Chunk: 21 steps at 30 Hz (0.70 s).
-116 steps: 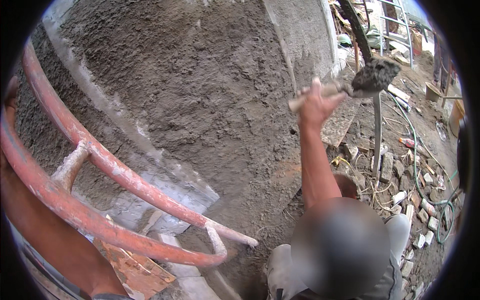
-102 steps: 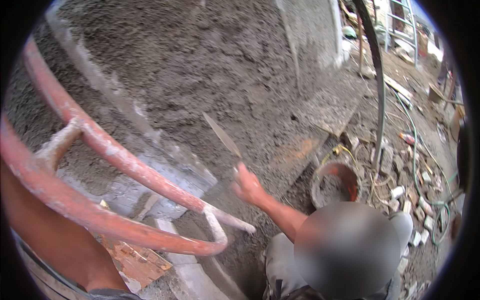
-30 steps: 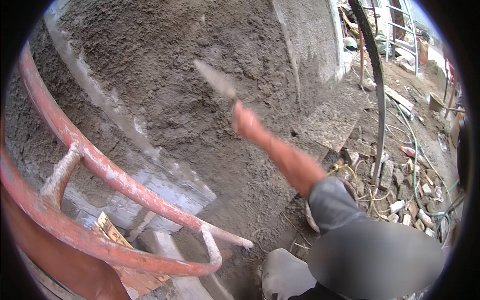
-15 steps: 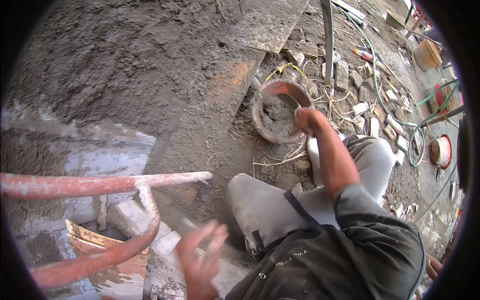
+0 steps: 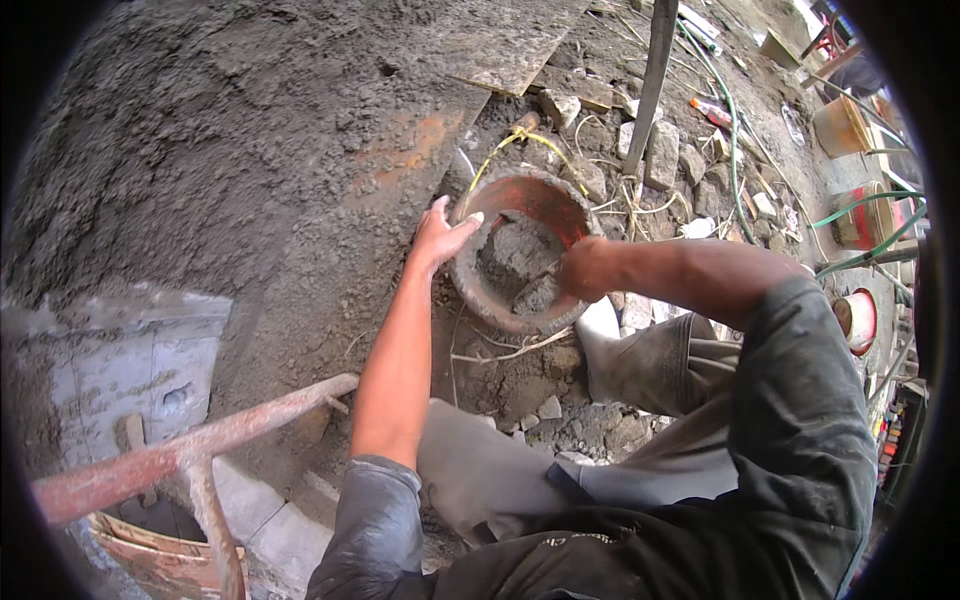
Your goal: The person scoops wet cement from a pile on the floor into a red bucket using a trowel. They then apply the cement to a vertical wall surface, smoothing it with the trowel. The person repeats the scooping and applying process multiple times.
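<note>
A round mortar-crusted bucket [image 5: 478,290], reddish inside with a yellow rope handle [image 5: 490,155], stands on the dirty ground ahead of my knees. Wet grey mortar [image 5: 520,252] lies in it. My left hand [image 5: 445,238] grips the bucket's left rim, thumb over the edge. Inside the right part of the bucket, my right hand [image 5: 585,270] is closed in a fist around what looks like a trowel [image 5: 538,294]. Its mortar-covered blade points down and left into the mix; the handle is hidden in my fist.
At left, a red, mortar-splashed metal frame [image 5: 130,472] juts in. A wide heap of grey mortar [image 5: 220,150] spreads at upper left. Broken bricks [image 5: 662,155], a green hose [image 5: 735,130] and a wooden bar [image 5: 652,85] lie right of the bucket, with more buckets [image 5: 843,127] beyond.
My left hand has come up from low near the frame to the bucket's rim. The right hand has moved deeper over the mortar. My view has shifted, and the bucket appears slightly farther left.
</note>
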Available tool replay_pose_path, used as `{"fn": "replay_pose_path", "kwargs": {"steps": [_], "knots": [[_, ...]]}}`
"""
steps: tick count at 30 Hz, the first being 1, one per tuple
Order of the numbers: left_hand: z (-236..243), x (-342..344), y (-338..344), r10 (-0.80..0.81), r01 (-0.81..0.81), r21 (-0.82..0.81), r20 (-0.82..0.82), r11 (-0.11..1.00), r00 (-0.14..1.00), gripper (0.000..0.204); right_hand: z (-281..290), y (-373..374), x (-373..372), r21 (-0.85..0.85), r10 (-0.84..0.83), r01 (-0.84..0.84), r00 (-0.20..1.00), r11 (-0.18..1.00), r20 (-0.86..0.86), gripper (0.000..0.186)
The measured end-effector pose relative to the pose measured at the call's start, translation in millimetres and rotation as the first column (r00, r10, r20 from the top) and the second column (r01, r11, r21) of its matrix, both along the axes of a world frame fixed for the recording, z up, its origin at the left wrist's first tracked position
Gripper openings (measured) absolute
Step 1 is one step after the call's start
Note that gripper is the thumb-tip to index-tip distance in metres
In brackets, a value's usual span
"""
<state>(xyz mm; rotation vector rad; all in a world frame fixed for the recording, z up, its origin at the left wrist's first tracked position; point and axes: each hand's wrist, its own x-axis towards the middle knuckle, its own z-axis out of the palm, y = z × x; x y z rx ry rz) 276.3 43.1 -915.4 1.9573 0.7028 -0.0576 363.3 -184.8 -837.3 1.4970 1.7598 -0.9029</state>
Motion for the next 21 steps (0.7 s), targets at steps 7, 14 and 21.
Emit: {"fn": "replay_pose_path", "kwargs": {"steps": [7, 14, 21], "knots": [[-30.0, 12.9, -31.8, 0.106, -0.109, 0.12, 0.03, 0.987, 0.994, 0.051, -85.3, -0.9, -8.8, 0.355, -0.514, 0.434, 0.84, 0.828, 0.173, 0.036], [33.3, -98.9, -80.4, 0.449, -0.448, -0.04, 0.109, 0.893, 0.887, 0.037, 6.9, -2.1, -17.9, 0.151, -0.058, 0.08, 0.988, 0.985, -0.147, 0.037], [55.6, -125.1, -109.4, 0.5, -0.498, 0.211, 0.048, 0.841, 0.865, 0.04, -57.0, -8.3, -27.7, 0.393, -0.161, 0.076, 0.969, 0.917, 0.189, 0.042]]}}
